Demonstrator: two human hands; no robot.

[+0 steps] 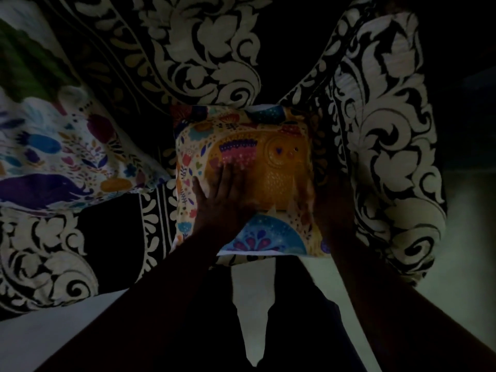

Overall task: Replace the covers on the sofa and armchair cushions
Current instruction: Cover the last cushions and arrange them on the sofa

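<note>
Owl cushion (257,167) at frame centre, lying on the black-and-white patterned sofa cover (204,49). Its cover has an orange owl w/ pink-purple wing and a blue half-circle at the near edge. A white strip shows along the bottom edge; can't tell if it's inner pad or lining. Left hand (222,197) lies flat on cushion's lower-left face, fingers straight and spread, pressing, not gripping. Right hand (334,210) at cushion's right edge, very dark; can't tell whether fingers are curled round the edge or just resting against it. Second cushion (67,157), floral w/ purple animal print, at mid-left of frame, just beside the owl one. Patterned sofa arm (389,143) rises at right. Pale floor (252,304) at bottom centre, between dark legs.
</note>
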